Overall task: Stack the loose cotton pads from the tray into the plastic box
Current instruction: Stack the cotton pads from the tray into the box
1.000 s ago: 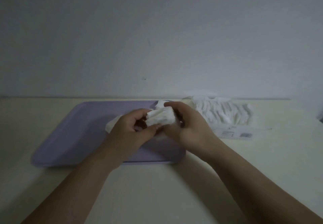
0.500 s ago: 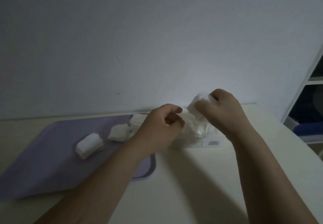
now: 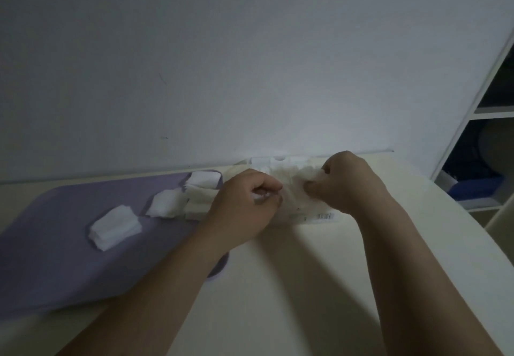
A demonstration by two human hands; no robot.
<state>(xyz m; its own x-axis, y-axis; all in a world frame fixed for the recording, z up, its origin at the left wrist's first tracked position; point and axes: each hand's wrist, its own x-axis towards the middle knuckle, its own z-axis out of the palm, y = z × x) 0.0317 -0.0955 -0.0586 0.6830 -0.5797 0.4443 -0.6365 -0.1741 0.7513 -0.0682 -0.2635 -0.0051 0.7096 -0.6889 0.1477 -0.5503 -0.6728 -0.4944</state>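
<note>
The right hand (image 3: 350, 182) has come down, pushing its pinched clump of white cotton pads (image 3: 311, 178) into the clear plastic box (image 3: 279, 161); the left hand (image 3: 244, 202) pinches a scrap (image 3: 258, 196) alongside (more piles (image 3: 115, 226) wait on the purple tray (image 3: 50, 266)).

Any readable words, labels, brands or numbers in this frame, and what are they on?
Label on the plastic box: a dark barcode-like patch and small print, too blurred to read.
Tray and cotton pads: no markings show.

Soft white cotton pads (image 3: 115, 226), smooth matt lilac tray (image 3: 55, 244), clear plastic box (image 3: 294, 208)
</note>
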